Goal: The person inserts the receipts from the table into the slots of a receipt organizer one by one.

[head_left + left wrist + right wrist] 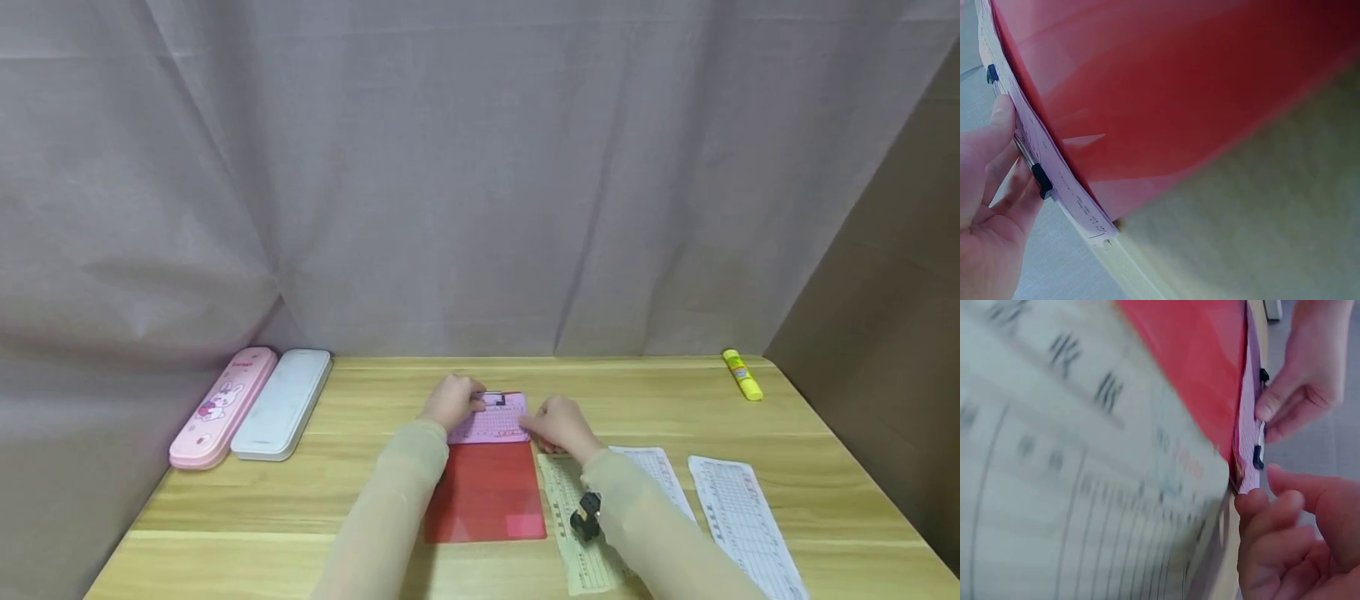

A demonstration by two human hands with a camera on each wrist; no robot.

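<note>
A red clipboard (487,496) lies on the table with a pink printed form (497,427) across its top end, under the metal clip (491,395) with black ends. My left hand (452,400) holds the clip between thumb and fingers at the board's far edge; the clip (1027,154) runs along the form's edge in the left wrist view. At the form's right edge, my right hand (562,427) has thumb and index fingertip on the paper, the other fingers curled in. In the right wrist view these fingertips (1252,499) meet the end of the form (1249,450).
A yellowish printed form (573,521) and a white form (654,468) lie partly under my right forearm, with another white form (750,521) farther right. At the left are a pink pencil case (225,408) and a white case (283,404). A yellow glue stick (742,375) lies back right.
</note>
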